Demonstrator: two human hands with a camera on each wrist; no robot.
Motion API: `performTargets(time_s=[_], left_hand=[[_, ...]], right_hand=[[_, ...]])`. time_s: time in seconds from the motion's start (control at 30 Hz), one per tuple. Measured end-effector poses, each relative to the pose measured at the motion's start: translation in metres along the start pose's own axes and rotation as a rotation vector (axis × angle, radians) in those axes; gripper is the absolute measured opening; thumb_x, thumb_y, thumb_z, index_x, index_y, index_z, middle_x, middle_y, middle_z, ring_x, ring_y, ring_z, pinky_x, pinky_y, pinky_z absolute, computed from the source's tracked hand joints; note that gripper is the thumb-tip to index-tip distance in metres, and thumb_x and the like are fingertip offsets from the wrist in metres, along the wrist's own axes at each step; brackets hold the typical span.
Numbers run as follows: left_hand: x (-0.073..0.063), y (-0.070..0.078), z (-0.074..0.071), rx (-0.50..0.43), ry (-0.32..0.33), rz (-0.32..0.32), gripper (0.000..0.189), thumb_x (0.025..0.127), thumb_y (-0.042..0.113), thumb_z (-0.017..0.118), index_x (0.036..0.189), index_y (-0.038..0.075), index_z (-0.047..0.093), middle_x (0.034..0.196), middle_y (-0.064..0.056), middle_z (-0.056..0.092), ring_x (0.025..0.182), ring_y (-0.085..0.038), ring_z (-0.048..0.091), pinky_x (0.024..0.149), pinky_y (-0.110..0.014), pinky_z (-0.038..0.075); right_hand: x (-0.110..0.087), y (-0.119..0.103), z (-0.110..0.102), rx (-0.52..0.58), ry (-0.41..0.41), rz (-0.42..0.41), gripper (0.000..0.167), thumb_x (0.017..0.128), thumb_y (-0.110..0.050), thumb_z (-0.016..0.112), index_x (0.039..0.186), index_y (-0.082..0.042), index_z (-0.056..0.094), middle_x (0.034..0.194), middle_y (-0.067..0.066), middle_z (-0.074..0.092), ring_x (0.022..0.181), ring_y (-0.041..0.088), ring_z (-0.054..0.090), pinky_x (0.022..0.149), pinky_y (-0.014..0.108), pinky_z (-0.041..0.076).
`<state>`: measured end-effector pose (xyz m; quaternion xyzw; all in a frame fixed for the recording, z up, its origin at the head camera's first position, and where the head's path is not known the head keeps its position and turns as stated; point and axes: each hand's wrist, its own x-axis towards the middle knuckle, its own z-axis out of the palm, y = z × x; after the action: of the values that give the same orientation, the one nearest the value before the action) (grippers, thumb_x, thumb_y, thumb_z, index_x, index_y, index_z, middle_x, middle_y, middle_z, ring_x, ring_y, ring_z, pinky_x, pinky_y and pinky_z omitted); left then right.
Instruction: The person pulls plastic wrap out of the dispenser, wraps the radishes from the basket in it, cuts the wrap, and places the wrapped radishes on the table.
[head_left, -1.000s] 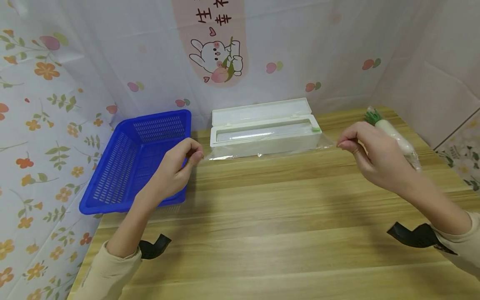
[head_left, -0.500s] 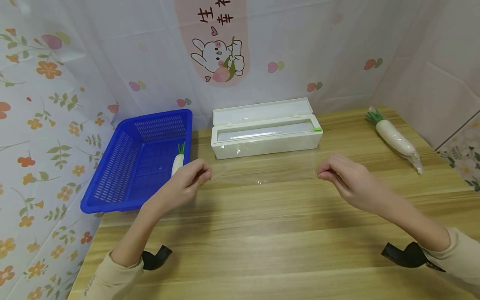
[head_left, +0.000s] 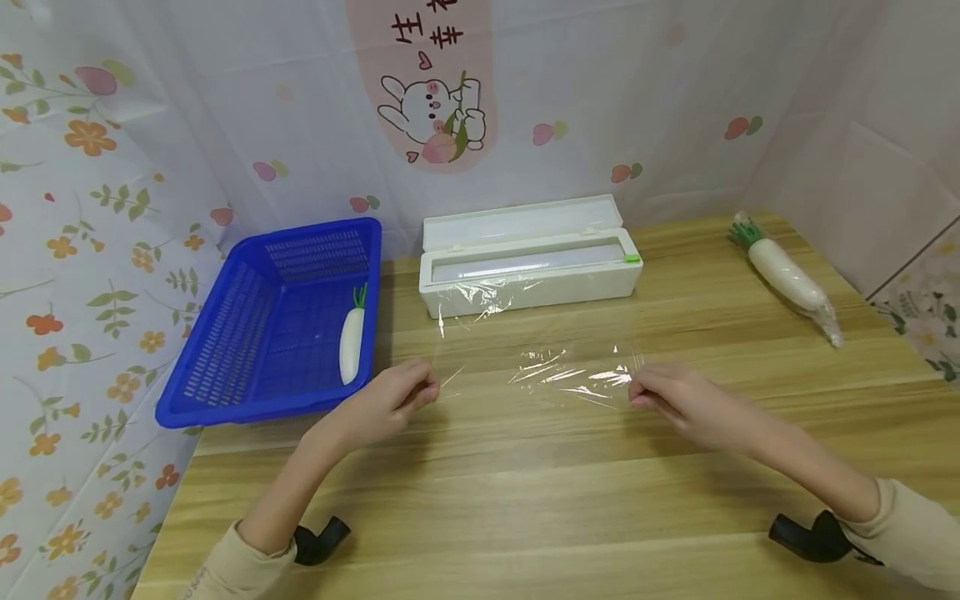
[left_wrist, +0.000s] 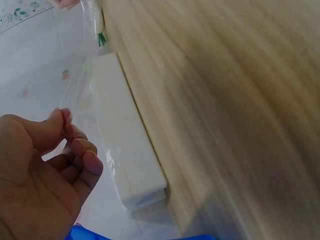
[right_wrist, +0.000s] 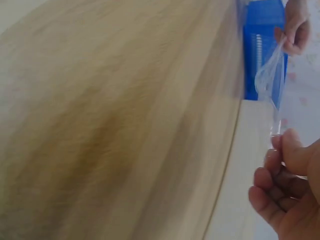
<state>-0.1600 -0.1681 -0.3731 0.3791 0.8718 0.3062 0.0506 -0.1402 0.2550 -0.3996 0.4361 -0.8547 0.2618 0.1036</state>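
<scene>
A sheet of clear plastic wrap stretches from an open white wrap dispenser box toward me, over the wooden table. My left hand pinches its near left corner between thumb and forefinger, as the left wrist view also shows with that hand. At the near right corner, my right hand pinches the film the same way; the right wrist view shows this hand with the film running across to the other hand. Inside the box lies the wrap roll, and a green slider sits at its right end.
A blue plastic basket stands at the left with a white radish in it, green stems up. Another white radish, wrapped in film, lies on the table at the right. A patterned curtain hangs behind.
Both hands have come toward me and closer together, drawing the wrap out of the box over the table. The radish in the basket, earlier hidden by the left hand, now shows.
</scene>
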Motion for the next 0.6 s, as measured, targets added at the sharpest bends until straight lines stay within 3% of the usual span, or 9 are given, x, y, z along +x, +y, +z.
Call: performTargets(time_s=[0.13, 0.23, 0.47, 0.6], left_hand=[[-0.002, 0.002, 0.010, 0.069, -0.048, -0.022, 0.013, 0.102, 0.006, 0.057, 0.091, 0.012, 0.056, 0.087, 0.005, 0.048, 0.078, -0.009, 0.048, 0.069, -0.027, 0.044], [-0.002, 0.002, 0.018, 0.096, -0.074, -0.030, 0.012, 0.102, 0.008, 0.058, 0.091, 0.011, 0.057, 0.089, 0.005, 0.050, 0.079, -0.009, 0.049, 0.071, -0.028, 0.046], [-0.001, -0.001, 0.034, 0.175, -0.130, -0.038, 0.011, 0.101, 0.014, 0.061, 0.091, 0.017, 0.059, 0.091, 0.009, 0.054, 0.080, -0.007, 0.052, 0.073, -0.028, 0.050], [0.001, 0.000, 0.040, 0.204, -0.152, -0.039, 0.010, 0.101, 0.013, 0.063, 0.091, 0.015, 0.061, 0.092, 0.008, 0.056, 0.080, -0.007, 0.055, 0.072, -0.028, 0.051]], right_hand=[[-0.008, 0.008, 0.002, 0.017, -0.081, 0.081, 0.026, 0.086, 0.007, 0.073, 0.089, -0.016, 0.062, 0.085, -0.014, 0.055, 0.076, -0.002, 0.049, 0.062, 0.021, 0.047], [-0.013, 0.014, 0.002, 0.036, -0.130, 0.133, 0.025, 0.088, 0.004, 0.073, 0.089, -0.018, 0.062, 0.086, -0.016, 0.055, 0.075, -0.003, 0.050, 0.061, 0.021, 0.048], [-0.017, 0.026, 0.002, 0.068, -0.192, 0.149, 0.021, 0.091, -0.001, 0.072, 0.087, -0.020, 0.062, 0.085, -0.016, 0.055, 0.076, -0.001, 0.049, 0.062, 0.024, 0.048], [-0.018, 0.029, 0.003, 0.080, -0.236, 0.213, 0.017, 0.094, -0.006, 0.070, 0.088, -0.021, 0.063, 0.086, -0.016, 0.056, 0.076, -0.001, 0.050, 0.064, 0.024, 0.048]])
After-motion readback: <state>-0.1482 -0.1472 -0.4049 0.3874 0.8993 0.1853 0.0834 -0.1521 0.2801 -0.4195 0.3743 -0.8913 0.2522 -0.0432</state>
